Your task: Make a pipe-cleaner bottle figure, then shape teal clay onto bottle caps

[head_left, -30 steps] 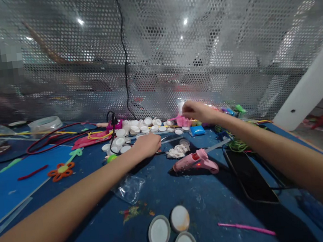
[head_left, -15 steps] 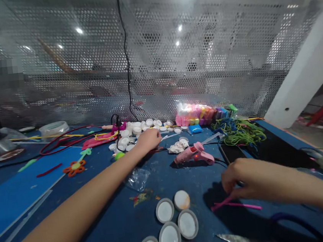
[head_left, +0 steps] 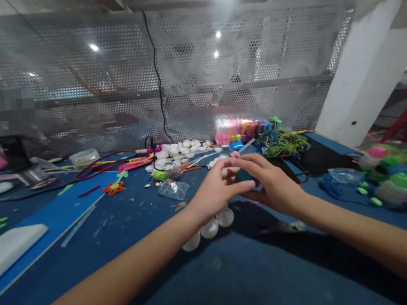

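My left hand [head_left: 212, 188] and my right hand [head_left: 277, 181] meet above the middle of the table, fingers curved around a small dark teal round thing [head_left: 243, 175]. The fingers cover most of it, so its kind cannot be made out. Just below my left hand lie several round white caps [head_left: 209, 229], partly hidden by the wrist. Blurred scissors [head_left: 289, 227] rest under my right forearm. Behind the hands, only a bit of the pink glue gun [head_left: 235, 154] shows.
White caps [head_left: 174, 150] are heaped at the back, beside bagged colourful clay [head_left: 244, 128] and green cords [head_left: 282, 145]. A clear plastic bag [head_left: 174, 189] lies left of centre. Further left are an orange flower [head_left: 113, 187] and a blue sheet [head_left: 63, 206]. Colourful balls [head_left: 395, 181] stand right.
My left hand has drawn back from the white caps and my right hand has lifted from beside the pink stick. They now meet around the teal thing. The view has shifted.
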The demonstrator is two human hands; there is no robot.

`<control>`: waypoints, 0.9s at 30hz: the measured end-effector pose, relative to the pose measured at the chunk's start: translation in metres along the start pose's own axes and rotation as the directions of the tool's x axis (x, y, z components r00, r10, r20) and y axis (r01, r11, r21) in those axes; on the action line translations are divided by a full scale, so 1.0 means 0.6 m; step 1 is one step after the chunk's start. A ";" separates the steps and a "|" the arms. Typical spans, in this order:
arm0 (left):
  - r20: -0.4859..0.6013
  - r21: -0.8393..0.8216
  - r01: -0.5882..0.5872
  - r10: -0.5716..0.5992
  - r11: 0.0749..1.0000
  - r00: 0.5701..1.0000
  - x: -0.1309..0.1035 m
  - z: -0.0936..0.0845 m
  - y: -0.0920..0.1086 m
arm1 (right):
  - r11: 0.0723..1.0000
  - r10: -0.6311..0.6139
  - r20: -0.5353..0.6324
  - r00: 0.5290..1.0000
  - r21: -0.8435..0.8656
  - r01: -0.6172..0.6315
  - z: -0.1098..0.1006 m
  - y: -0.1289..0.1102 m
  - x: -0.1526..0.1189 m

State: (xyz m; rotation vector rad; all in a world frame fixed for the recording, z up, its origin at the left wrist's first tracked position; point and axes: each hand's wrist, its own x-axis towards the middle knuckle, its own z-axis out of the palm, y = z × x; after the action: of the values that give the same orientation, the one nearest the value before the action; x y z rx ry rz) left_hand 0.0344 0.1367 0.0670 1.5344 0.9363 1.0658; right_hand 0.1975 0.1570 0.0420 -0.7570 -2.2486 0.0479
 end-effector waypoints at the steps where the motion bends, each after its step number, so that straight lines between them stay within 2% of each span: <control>1: -0.017 -0.007 0.008 -0.008 1.000 1.000 -0.013 0.008 -0.002 | 1.000 -0.012 0.009 1.000 -0.015 0.012 -0.003 -0.007 -0.011; 6: 0.028 0.049 0.096 -0.097 0.994 0.995 -0.068 0.034 -0.021 | 0.978 -0.074 0.070 0.995 -0.190 0.086 -0.006 -0.047 -0.056; 10: -0.044 0.078 0.146 -0.143 0.986 0.989 -0.089 0.039 -0.040 | 0.947 -0.154 0.094 0.984 -0.271 0.174 0.011 -0.060 -0.067; 14: -0.040 0.061 0.161 -0.159 0.985 0.986 -0.089 0.033 -0.047 | 0.948 -0.185 0.087 0.979 -0.245 0.201 0.016 -0.060 -0.071; 21: 0.027 0.059 0.168 -0.170 0.984 0.985 -0.095 0.029 -0.044 | 0.934 -0.306 0.128 0.943 -0.150 0.323 0.011 -0.055 -0.080; 27: 0.032 0.120 0.158 -0.163 0.980 0.986 -0.091 0.018 -0.055 | 0.927 -0.330 0.182 0.926 -0.120 0.354 0.011 -0.056 -0.079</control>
State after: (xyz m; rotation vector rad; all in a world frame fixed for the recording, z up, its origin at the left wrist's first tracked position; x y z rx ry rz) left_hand 0.0261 0.0888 0.0244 1.5417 1.0908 0.8744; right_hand 0.2021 0.1051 0.0152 -0.4364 -2.5299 -0.2419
